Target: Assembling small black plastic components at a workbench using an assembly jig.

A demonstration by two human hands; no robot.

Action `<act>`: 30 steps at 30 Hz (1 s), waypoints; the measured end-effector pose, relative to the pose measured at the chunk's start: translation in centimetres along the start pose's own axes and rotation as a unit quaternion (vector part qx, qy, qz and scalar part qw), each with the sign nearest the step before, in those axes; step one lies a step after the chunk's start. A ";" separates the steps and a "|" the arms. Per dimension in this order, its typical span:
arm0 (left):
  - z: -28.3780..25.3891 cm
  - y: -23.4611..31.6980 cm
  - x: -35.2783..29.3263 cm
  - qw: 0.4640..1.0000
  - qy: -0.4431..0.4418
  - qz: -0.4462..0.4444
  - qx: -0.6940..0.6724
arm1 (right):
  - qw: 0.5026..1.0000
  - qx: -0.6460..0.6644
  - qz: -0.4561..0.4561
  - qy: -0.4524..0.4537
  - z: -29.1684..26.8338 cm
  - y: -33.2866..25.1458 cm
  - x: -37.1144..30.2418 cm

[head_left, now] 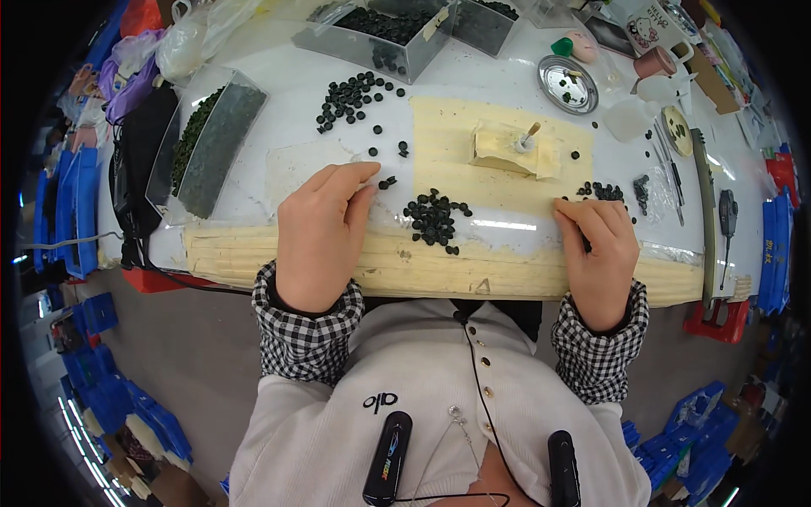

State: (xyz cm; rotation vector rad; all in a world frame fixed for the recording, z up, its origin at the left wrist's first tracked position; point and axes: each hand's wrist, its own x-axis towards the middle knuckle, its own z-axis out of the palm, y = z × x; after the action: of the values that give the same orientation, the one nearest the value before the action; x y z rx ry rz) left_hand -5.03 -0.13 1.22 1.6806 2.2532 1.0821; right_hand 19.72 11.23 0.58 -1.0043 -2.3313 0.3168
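Observation:
My left hand (325, 232) is over the table's near edge, thumb and index finger a little apart. Just beyond its fingertips lie small black round parts (387, 182), apart from the hand. My right hand (598, 258) has its fingers curled and pressed together at the tips. Whatever they may hold is too small to make out. Beyond it is a small group of black parts (601, 192). Between my hands sits a heap of black round parts (432, 218). A tape-wrapped block (505, 150) with a short upright peg (530, 135) stands on the yellow taped area (439, 127).
More black parts (346, 100) are scattered farther left. A clear bin of green pieces (232, 139) stands at the left, another bin of black parts (414, 59) at the back. On the right are a round metal dish (568, 84), tweezers (673, 182) and a cup (655, 63).

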 end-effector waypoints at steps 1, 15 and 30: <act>0.1 0.0 -0.1 1.000 0.025 0.000 -0.006 | 1.000 0.007 0.005 -0.004 0.0 0.0 -0.1; 4.9 3.8 -0.4 0.987 -0.035 0.151 0.050 | 0.988 0.155 0.020 -0.002 0.7 -1.5 -0.3; 5.6 3.6 -0.2 0.976 -0.026 0.197 0.092 | 0.982 0.189 0.004 -0.013 0.7 -2.4 -0.2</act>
State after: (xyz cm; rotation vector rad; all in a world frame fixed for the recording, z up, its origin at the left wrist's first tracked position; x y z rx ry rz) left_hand 0.64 2.73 -0.78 2.2739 2.0951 0.9012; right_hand 17.99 9.50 0.93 -0.8240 -2.1753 0.7485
